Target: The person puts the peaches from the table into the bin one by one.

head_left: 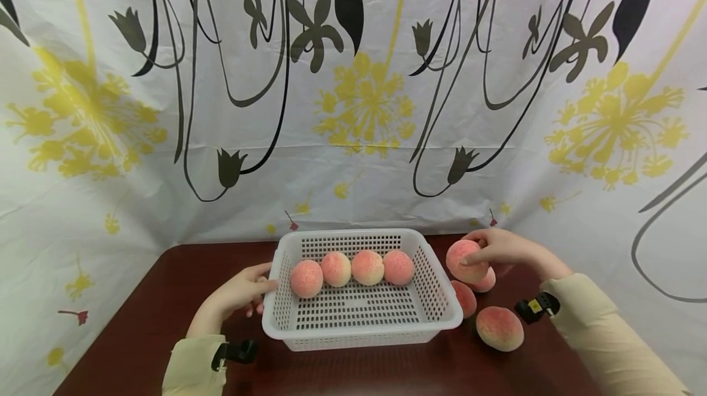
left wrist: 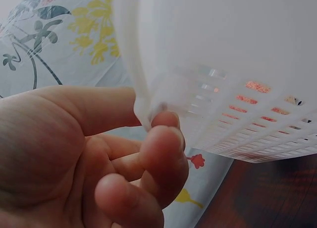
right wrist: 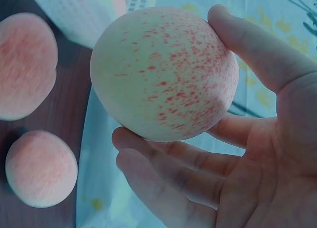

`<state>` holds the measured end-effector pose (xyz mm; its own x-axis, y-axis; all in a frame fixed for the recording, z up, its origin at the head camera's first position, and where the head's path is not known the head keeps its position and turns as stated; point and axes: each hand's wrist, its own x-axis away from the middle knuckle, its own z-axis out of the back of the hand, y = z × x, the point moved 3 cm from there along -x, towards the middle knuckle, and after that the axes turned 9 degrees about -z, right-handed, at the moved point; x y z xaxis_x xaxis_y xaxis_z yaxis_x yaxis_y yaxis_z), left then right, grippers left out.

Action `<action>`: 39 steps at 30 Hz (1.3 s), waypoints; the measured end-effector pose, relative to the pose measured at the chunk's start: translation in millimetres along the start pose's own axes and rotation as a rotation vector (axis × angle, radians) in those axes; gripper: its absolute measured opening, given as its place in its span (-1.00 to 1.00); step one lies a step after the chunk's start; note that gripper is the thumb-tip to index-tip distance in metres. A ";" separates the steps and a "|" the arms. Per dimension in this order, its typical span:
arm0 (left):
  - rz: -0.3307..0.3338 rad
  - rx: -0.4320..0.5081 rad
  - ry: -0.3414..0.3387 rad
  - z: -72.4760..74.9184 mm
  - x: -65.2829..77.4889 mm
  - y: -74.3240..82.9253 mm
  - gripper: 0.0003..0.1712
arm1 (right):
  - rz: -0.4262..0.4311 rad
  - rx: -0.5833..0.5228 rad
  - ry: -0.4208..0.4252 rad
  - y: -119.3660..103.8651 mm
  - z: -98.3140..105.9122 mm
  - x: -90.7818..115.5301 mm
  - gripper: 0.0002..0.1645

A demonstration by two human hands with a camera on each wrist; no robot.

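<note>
A white plastic basket (head_left: 353, 339) with slotted walls stands on the dark table, with several pink-and-yellow peaches (head_left: 367, 267) lined up inside towards its back. My left hand (head_left: 243, 291) pinches the basket's left rim; the left wrist view shows the thumb over the rim (left wrist: 130, 54) and fingertips beneath it. Right of the basket, my right hand (head_left: 499, 247) holds a peach (right wrist: 163, 74) between thumb and fingers, raised off the table. Below that hand lie three more peaches: one partly hidden behind the held peach (head_left: 463, 259), one (head_left: 465, 301) against the basket's side, and one (head_left: 499, 328) nearer me.
A dark reddish-brown table (head_left: 182, 298) carries everything. Behind it and along both sides hangs a white curtain (head_left: 331, 199) printed with yellow flowers and dark stems. Black straps with small devices (head_left: 538, 307) sit at both wrists, over beige sleeves (head_left: 193, 365).
</note>
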<state>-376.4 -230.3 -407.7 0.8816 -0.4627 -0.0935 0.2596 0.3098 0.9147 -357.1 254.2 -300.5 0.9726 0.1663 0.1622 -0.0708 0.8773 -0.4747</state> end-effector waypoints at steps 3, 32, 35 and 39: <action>-0.005 -0.003 -0.001 -0.8 -0.5 0.6 -0.32 | -0.022 -0.046 -0.019 -10.2 -2.3 1.4 -0.36; -0.014 0.005 -0.015 -1.0 2.1 3.3 -0.34 | 0.014 -0.115 -0.152 -96.0 -68.6 -61.1 -0.25; -0.015 0.007 -0.013 -0.6 2.1 3.8 -0.35 | 0.025 -0.096 -0.162 -103.4 -74.1 -65.6 -0.29; -0.010 0.001 -0.007 0.6 2.3 4.5 -0.33 | 0.044 -0.071 -0.169 -111.9 -80.1 -71.3 -0.29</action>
<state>-373.4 -230.5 -403.6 0.8759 -0.4719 -0.1002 0.2682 0.3037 0.9142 -400.8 108.2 -328.2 0.9176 0.2826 0.2797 -0.0911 0.8343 -0.5438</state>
